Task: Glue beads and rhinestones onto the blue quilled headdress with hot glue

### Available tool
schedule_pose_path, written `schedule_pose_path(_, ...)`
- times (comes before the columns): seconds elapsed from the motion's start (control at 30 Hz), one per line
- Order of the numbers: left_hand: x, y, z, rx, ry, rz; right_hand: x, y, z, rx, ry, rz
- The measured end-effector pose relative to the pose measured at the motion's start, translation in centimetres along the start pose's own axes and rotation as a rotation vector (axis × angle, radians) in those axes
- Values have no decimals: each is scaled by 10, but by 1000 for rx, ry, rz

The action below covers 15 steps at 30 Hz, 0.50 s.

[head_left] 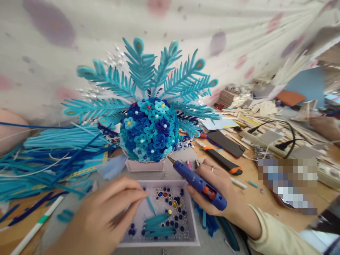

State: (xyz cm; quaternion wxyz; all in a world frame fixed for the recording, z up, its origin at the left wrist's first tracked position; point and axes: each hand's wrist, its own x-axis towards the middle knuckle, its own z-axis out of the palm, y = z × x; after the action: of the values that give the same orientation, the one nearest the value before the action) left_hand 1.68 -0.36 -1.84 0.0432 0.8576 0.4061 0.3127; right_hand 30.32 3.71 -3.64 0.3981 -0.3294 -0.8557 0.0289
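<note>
My right hand (216,180) is wrapped round a blue hot glue gun (195,180). Its nozzle points up and left, at the lower edge of a ball of blue looped flowers (150,131) with small beads. Feathery turquoise pipe-cleaner plumes (140,63) fan out behind the ball, above a pale pink base (145,165). Over the left side of a shallow lilac box (196,233), my left hand (106,212) is closed in a pinch. A short teal strip (151,206) meets its fingertips; whether it is gripped I cannot tell. Inside lie teal strips (160,232), blue beads (176,225) and several gems.
Blue pipe cleaners (63,138) are heaped at left, near a white stick (37,226). At right lie an orange-black cutter (223,161), a dark phone (225,143), a power strip (265,141) with cables and many wooden sticks. Another person's hand (325,125) shows at far right.
</note>
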Motion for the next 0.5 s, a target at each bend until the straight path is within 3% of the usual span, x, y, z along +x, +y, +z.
schedule_pose_path(0.13,-6,-3,2,32,82,0,-4,4,2,-31,5,66)
schedule_pose_path(0.3,-3,-5,2,118,108,138,-7,13,9,-13,-18,100)
schedule_pose_path(0.5,-5,-4,5,101,70,44,-5,16,8,6,-30,122)
